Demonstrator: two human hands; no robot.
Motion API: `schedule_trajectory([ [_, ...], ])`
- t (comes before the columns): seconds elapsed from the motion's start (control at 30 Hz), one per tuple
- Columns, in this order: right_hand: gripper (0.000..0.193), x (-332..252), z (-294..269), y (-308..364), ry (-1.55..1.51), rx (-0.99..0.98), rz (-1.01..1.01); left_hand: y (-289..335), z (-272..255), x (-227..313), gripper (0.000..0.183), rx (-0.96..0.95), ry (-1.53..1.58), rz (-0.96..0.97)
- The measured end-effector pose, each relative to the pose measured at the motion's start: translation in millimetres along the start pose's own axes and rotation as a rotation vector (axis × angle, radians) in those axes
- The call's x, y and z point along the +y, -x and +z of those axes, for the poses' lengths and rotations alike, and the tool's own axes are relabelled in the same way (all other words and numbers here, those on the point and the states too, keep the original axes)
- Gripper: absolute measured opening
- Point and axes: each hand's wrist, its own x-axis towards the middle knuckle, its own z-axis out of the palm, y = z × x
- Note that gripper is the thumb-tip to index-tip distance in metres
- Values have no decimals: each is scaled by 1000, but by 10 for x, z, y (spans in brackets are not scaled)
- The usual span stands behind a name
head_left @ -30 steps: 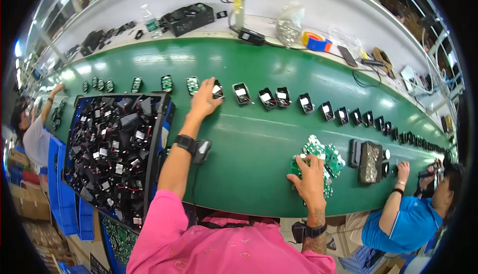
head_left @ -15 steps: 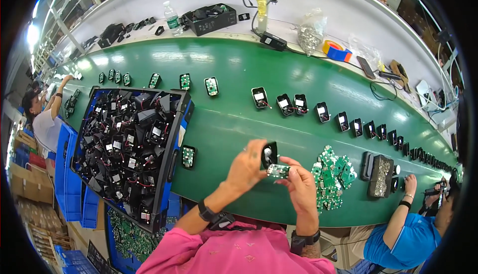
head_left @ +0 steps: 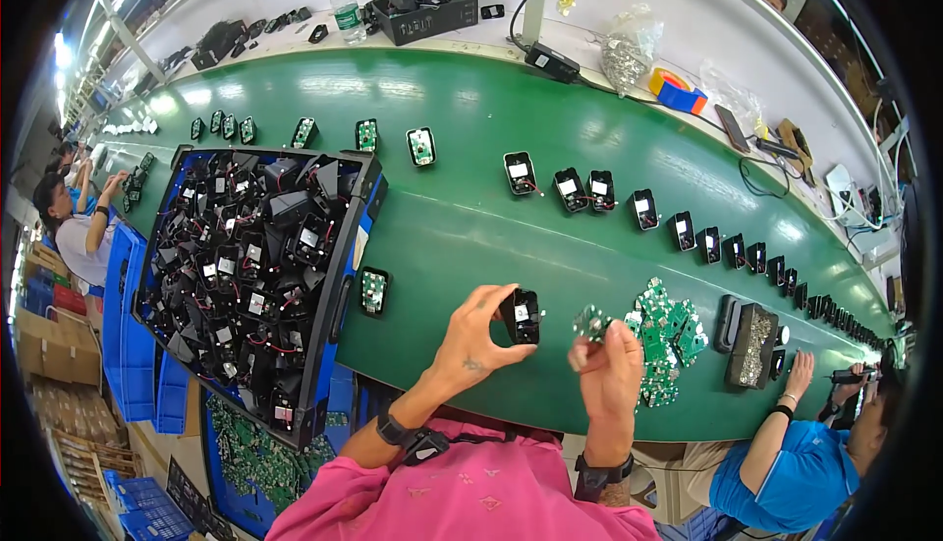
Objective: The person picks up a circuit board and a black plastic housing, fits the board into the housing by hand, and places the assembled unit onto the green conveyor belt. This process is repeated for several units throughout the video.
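Observation:
My left hand [head_left: 470, 341] grips a small black plastic housing [head_left: 523, 316] by its sides, its open face turned up and a pale label inside. To its right, my right hand [head_left: 611, 369] pinches a small green circuit board [head_left: 590, 323] between thumb and fingers, apart from the housing. Beside that hand lies a loose pile of green circuit boards [head_left: 668, 340] on the green table. Left of my hands, a housing with a board in it [head_left: 374, 291] rests alone near a large bin [head_left: 346, 285] heaped with black housings.
A row of black housings [head_left: 643, 209] stretches across the green table [head_left: 442, 236] toward the far right. A dark block with a speckled top [head_left: 751, 349] stands near a co-worker in blue [head_left: 796, 472]. Another person [head_left: 79, 227] works at the far left. Blue crates [head_left: 123, 335] stand beside the bin.
My right hand has moved right with the circuit board, away from the housing. My left hand still holds the housing, now with its open face showing more. The view has shifted slightly.

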Motion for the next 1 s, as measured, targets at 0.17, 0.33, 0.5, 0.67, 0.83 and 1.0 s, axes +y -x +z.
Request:
schedule_trajectory([
  [0.17,18,-59,-100,-60,285,98,5,35,-70,85,79,-53,-28,-10],
  [0.33,18,-47,-167,-132,246,9,217,78,-56,154,79,-50,-113,36],
  [0.5,19,24,-173,-113,285,-72,308,61,-57,166,78,-62,-142,52],
  [0.67,18,151,-160,-72,458,-83,196,46,-44,283,75,-78,33,-126],
  [0.83,15,236,-63,-36,558,8,70,88,76,194,71,-184,614,-283],
  [1.0,17,229,0,-6,907,76,-251,61,100,141,62,-192,690,-342],
])
